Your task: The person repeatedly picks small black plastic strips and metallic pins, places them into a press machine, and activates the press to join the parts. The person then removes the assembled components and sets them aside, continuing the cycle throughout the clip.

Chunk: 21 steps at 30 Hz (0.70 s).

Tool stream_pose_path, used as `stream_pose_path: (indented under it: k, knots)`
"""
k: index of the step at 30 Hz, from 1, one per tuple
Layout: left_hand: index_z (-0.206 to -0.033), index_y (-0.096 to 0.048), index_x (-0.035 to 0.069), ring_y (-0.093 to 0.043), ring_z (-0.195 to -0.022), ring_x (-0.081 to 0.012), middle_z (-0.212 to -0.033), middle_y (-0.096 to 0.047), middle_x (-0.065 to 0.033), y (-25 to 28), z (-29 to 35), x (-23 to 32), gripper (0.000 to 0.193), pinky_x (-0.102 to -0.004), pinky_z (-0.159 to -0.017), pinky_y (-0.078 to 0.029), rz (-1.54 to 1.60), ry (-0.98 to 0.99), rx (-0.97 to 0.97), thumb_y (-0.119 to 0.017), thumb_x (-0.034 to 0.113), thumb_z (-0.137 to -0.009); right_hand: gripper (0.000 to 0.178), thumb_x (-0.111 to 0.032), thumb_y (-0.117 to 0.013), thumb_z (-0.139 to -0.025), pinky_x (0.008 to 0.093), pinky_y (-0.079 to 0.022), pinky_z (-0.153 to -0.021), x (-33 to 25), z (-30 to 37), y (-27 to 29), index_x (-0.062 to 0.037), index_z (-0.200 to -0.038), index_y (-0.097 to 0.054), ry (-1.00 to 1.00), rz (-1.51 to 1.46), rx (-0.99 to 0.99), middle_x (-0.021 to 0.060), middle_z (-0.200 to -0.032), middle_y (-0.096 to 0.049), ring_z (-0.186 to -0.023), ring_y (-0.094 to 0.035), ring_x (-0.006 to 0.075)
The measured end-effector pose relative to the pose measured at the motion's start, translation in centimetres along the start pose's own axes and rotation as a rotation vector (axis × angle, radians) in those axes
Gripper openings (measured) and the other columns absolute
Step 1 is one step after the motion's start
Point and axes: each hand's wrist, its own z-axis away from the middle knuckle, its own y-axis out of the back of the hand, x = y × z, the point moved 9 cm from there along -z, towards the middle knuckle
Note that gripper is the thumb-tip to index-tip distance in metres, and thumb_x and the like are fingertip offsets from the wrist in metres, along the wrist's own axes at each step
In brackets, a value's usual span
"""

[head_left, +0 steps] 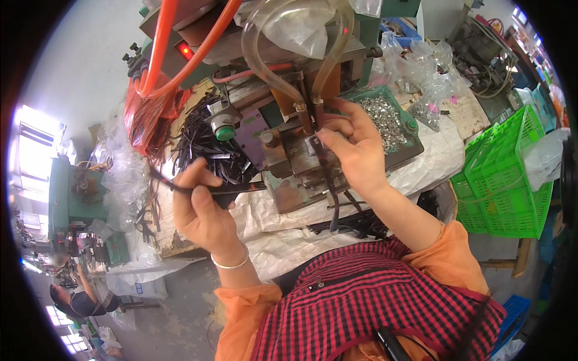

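Red-and-black checked cloth apron (367, 295) lies nearest, with loose orange sleeves (448, 259) at both arms. A slim pale bracelet (230, 263) circles the left wrist. Beyond stands a wooden workbench (474, 125) partly covered by a white woven sheet (283, 237). Over its near edge, towards the left, the left hand (206, 216) has its thumb and curled fingers closed on a long, thin, dark flexible strip (161, 178), whose ends stick out on both sides. The right hand (356, 144) is at the greasy metal press (286, 162) mid-bench, fingers bent and thumb tip beside the upright tool. A second narrow black strip (329, 180) runs from that thumb tip down past the press's front edge; whether the fingertips pinch it, I cannot tell.

Left of the press, a loose heap of black strips (201, 141) lies on the bench behind the left hand, with a crinkled red plastic bag (146, 120) farther towards the left edge. At the press's right, a green rectangular tray (412, 147) carries small silvery metal pieces (382, 120). Bright green slatted plastic crate (503, 180) stands tilted just beyond the bench's right edge.
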Motion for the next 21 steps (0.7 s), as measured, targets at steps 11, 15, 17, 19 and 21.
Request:
stream_pose_path:
  k: [11,15,17,19,21]
  knots:
    - [-0.095,-0.076,0.007,-0.066,-0.065,-0.0178,-0.100,-0.076,-0.0095,-12.4,6.8,2.2,0.032,-0.0289,-0.052,-0.050,-0.479,-0.676,-0.527,-0.093,0.015,-0.069,0.027,-0.009,-0.074,-0.083,0.0466,-0.047,-0.105,-2.3,0.4,8.8,-0.0082,-0.110,-0.074,0.426,1.475,0.179,0.0211,-0.127,-0.066,-0.127,-0.059,0.0401]
    - [-0.096,-0.074,0.008,-0.062,-0.058,-0.0154,-0.099,-0.075,-0.0081,-12.4,7.2,1.0,0.033,-0.0283,-0.047,-0.047,-0.476,-0.756,-0.502,-0.093,0.014,-0.070,0.015,-0.014,-0.076,-0.083,0.0474,-0.047,-0.103,0.1,-0.3,12.3,-0.0084,-0.097,-0.077,0.518,1.412,0.171,0.0202,-0.122,-0.068,-0.123,-0.059,0.0409]
    - [-0.096,-0.074,0.008,-0.062,-0.057,-0.0153,-0.098,-0.075,-0.0076,-12.3,7.1,0.7,0.033,-0.0282,-0.047,-0.046,-0.457,-0.762,-0.499,-0.093,0.014,-0.069,0.013,-0.013,-0.076,-0.084,0.0460,-0.048,-0.101,0.3,-1.2,13.9,-0.0072,-0.095,-0.076,0.378,1.244,0.234,0.0181,-0.121,-0.069,-0.120,-0.060,0.0390]
    - [-0.096,-0.074,0.008,-0.062,-0.057,-0.0150,-0.096,-0.074,-0.0071,-12.1,7.1,0.8,0.033,-0.0280,-0.047,-0.046,-0.451,-0.765,-0.494,-0.093,0.015,-0.069,0.011,-0.014,-0.073,-0.089,0.0436,-0.051,-0.094,0.9,-1.5,14.6,-0.0066,-0.097,-0.076,0.361,1.239,0.260,0.0156,-0.112,-0.072,-0.109,-0.066,0.0357]
    - [-0.097,-0.074,0.008,-0.062,-0.057,-0.0143,-0.097,-0.075,-0.0064,-11.8,7.2,0.9,0.033,-0.0282,-0.047,-0.046,-0.441,-0.756,-0.471,-0.092,0.016,-0.071,0.014,-0.014,-0.069,-0.094,0.0404,-0.053,-0.088,1.0,-1.5,14.7,-0.0046,-0.103,-0.073,0.294,1.184,0.303,0.0170,-0.106,-0.073,-0.099,-0.069,0.0347]
